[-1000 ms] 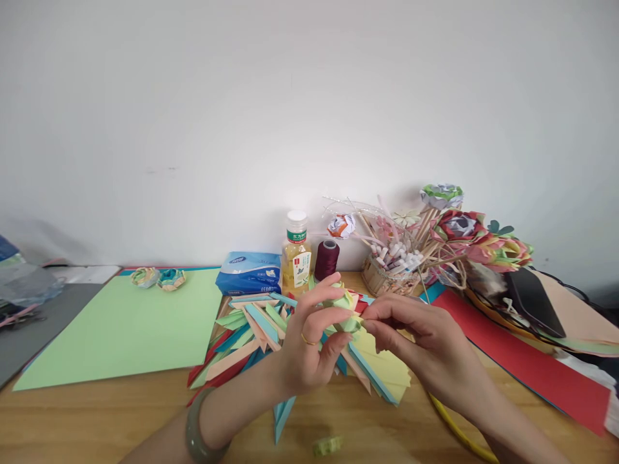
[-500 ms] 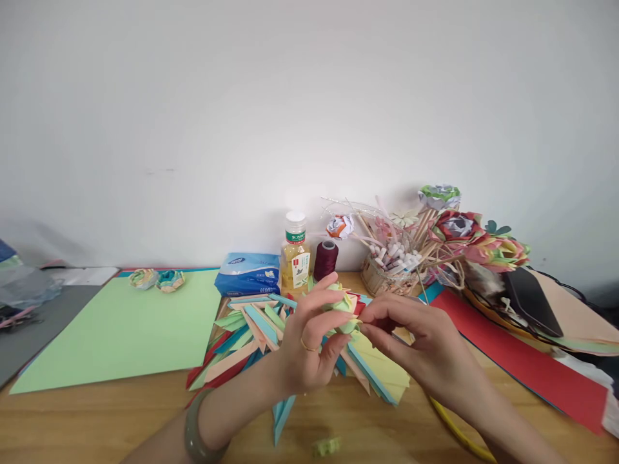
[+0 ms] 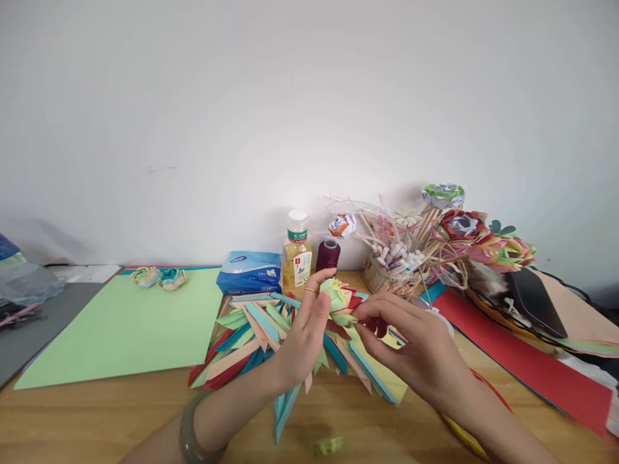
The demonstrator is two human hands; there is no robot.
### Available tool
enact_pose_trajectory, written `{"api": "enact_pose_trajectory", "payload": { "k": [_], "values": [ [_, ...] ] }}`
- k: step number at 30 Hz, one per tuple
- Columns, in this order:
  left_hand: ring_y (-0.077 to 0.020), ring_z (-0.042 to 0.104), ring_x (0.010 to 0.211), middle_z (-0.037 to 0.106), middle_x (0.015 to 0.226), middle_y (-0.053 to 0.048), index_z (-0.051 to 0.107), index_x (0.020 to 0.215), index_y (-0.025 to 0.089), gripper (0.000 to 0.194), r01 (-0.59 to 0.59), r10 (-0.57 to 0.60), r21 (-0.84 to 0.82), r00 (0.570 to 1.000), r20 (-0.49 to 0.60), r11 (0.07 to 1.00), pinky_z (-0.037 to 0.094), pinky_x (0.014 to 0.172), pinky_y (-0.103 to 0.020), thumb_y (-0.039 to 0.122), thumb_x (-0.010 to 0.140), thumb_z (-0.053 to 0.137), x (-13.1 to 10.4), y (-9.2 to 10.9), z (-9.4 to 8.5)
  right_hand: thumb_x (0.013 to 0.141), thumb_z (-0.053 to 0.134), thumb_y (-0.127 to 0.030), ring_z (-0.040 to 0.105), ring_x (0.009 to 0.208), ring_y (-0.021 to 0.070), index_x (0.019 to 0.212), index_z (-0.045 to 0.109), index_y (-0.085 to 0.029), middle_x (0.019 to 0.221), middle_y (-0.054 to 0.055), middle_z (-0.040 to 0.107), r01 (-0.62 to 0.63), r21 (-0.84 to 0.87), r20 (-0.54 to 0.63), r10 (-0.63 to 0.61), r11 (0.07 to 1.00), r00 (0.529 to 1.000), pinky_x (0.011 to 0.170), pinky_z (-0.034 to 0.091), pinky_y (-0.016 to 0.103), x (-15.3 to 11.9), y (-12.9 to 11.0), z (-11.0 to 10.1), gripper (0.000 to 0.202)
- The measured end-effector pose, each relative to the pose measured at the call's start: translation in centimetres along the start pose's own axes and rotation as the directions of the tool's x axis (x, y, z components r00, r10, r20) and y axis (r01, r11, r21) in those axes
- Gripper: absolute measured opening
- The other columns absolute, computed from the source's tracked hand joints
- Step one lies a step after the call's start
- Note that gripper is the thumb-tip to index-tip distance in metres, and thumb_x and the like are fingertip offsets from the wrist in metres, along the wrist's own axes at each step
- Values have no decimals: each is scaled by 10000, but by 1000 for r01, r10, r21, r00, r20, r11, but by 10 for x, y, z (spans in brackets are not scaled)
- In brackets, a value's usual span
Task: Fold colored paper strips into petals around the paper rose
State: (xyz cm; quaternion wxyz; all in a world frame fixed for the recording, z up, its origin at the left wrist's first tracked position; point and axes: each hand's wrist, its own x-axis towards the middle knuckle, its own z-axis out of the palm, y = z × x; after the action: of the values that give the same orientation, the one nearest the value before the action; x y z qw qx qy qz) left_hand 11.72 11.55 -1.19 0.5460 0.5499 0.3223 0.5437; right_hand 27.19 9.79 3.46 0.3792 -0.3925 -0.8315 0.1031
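A paper flower (image 3: 338,296) with pale green, yellow and red petals is held up between both hands, above a spread of folded paper strips. My left hand (image 3: 308,338) is closed around its left side and underside; some of those fingers are hidden behind the flower. At the flower's lower right edge, my right hand (image 3: 411,335) pinches a greenish petal between thumb and forefinger. Below and behind lie the folded strips (image 3: 236,361) in peach, teal, green and red.
A light green sheet (image 3: 126,328) with two small paper flowers (image 3: 158,278) lies left. Behind are a tissue pack (image 3: 249,273), a bottle (image 3: 297,251), a thread spool (image 3: 327,254) and a basket (image 3: 387,278) of sticks and paper flowers. Red paper (image 3: 527,361) lies right.
My left hand has turned and now wraps the flower from the left, showing more of its petals. The right hand has shifted slightly left and still pinches the lower edge.
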Motion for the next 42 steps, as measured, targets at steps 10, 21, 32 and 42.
{"api": "enact_pose_trajectory", "payload": {
  "k": [10,21,32,42],
  "values": [
    [-143,527,636,548,747,-13,445,1212,255,395,-41,43,183,999,-3,982,500,653,-282,479,937,274,-5,-3,1,845,583,-164,604,619,132,755,610,-199,705,14,654,-82,33,0,82,996,997,569,472,224,-1,1,6,100],
    [-158,543,754,552,856,-27,423,1198,263,389,-50,61,210,997,-44,976,475,769,-313,495,937,250,-6,-8,2,854,586,-213,570,550,123,701,606,-194,646,3,632,-142,2,27,142,990,990,500,436,217,-5,1,13,155],
    [-166,497,724,474,757,-1,454,1090,250,360,-52,113,312,977,-182,949,432,728,-309,502,937,249,-4,-14,3,910,465,-185,658,607,153,849,654,-197,755,46,706,-89,-66,10,90,994,996,544,499,238,-10,1,25,198],
    [-174,516,855,529,895,-41,446,1087,226,347,-82,150,346,973,-176,935,423,744,-305,475,947,249,-7,-18,5,860,523,-186,617,477,125,708,645,-189,636,23,701,-77,-45,-31,76,996,997,443,452,206,-6,-2,25,195]
  ]
}}
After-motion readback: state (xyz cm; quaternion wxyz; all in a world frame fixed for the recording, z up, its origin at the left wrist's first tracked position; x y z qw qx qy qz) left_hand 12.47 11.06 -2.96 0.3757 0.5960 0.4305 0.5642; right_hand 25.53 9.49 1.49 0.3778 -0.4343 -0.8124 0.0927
